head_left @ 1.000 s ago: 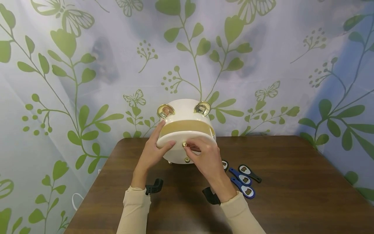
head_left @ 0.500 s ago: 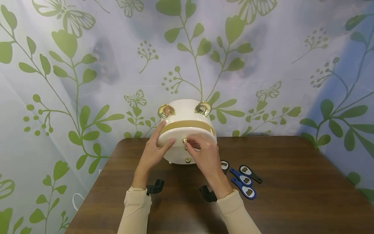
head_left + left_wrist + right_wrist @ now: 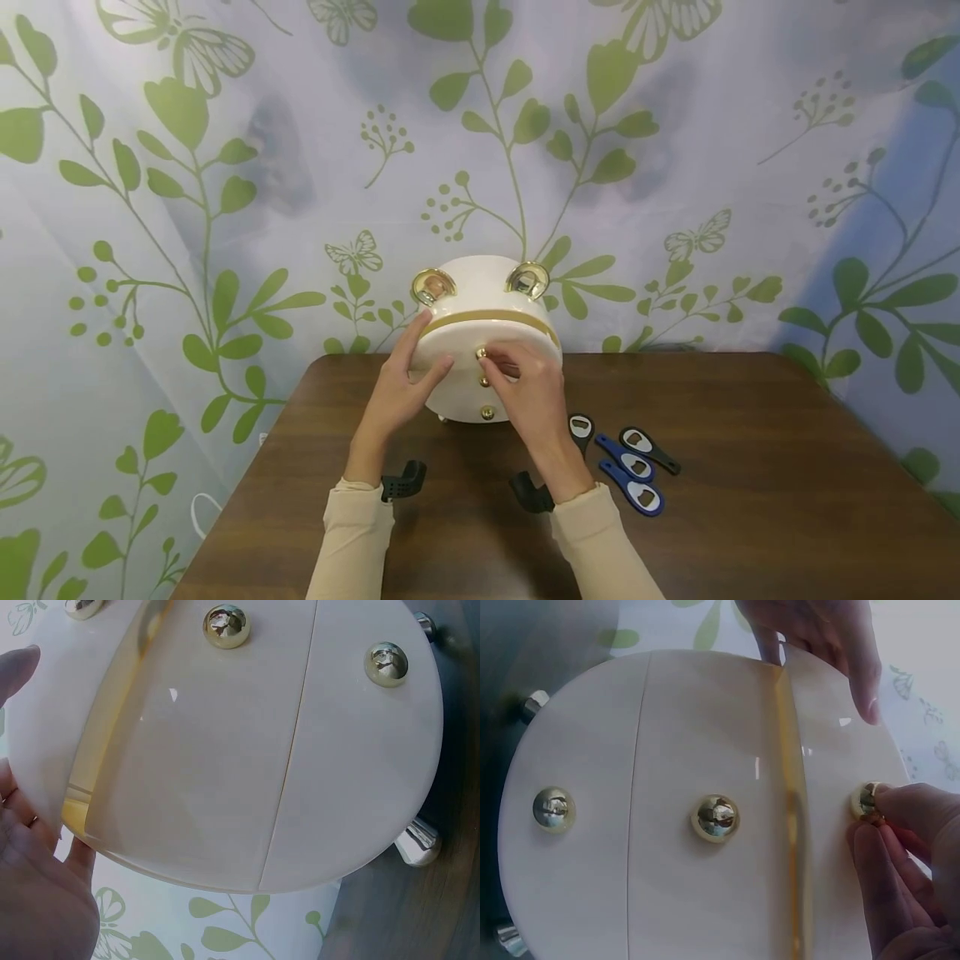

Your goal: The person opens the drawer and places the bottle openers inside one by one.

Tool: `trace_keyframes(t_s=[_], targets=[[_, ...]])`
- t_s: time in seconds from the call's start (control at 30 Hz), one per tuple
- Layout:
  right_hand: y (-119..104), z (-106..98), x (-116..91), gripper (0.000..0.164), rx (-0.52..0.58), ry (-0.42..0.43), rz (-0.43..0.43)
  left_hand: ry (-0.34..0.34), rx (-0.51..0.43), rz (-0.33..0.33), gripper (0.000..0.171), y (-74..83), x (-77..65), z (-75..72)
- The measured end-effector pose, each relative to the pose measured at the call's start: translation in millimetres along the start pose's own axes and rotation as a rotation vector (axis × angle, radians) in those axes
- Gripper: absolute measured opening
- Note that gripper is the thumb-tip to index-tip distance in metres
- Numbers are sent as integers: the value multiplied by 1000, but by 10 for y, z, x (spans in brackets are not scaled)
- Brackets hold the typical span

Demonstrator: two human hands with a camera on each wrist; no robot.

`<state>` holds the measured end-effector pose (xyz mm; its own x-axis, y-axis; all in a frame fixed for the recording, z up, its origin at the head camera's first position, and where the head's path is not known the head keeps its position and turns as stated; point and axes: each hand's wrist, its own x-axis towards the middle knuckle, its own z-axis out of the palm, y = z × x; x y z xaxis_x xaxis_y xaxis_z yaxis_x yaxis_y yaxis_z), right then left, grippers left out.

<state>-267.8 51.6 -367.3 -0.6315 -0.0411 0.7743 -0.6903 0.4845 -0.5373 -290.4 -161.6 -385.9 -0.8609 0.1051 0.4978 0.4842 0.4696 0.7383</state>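
Observation:
A round white box (image 3: 480, 279) with gold ears and three drawers stands at the back of the table. Its top drawer (image 3: 450, 340) sticks out a little, showing a gold strip (image 3: 112, 712) along the gap. My right hand (image 3: 531, 390) pinches the top drawer's gold knob (image 3: 865, 801) between thumb and fingertips. On the box's left side rests my left hand (image 3: 392, 387), fingers extended along the edge and thumb over the drawer front. The middle knob (image 3: 715, 818) and bottom knob (image 3: 553, 809) are untouched, their drawers flush.
Right of the box lie two blue bottle openers (image 3: 633, 487) and two black ones, one a black bottle opener (image 3: 649, 451) farther right. A leaf-patterned cloth (image 3: 300, 167) hangs behind the brown table (image 3: 750, 467). Each wrist wears a black mount (image 3: 403, 481).
The top drawer has slid inward with my right hand on its knob, and the gold gap above it has narrowed. My left hand keeps its place on the box's side.

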Motion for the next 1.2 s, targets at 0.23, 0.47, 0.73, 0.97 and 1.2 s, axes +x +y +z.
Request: trace_keyframes(t_s=[0.23, 0.47, 0.73, 0.97, 1.2], targets=[[54, 42, 19, 14, 23, 27, 19, -9, 3, 4, 74, 3, 1, 10], [93, 112, 79, 14, 25, 64, 18, -6, 7, 35, 76, -1, 24, -10], [114, 160, 117, 15, 32, 79, 39, -8, 14, 67, 80, 13, 44, -22], [139, 198, 104, 16, 33, 81, 61, -1, 27, 80, 82, -15, 36, -16], [158, 225, 78, 16, 37, 90, 51, -5, 17, 80, 82, -38, 18, -15]])
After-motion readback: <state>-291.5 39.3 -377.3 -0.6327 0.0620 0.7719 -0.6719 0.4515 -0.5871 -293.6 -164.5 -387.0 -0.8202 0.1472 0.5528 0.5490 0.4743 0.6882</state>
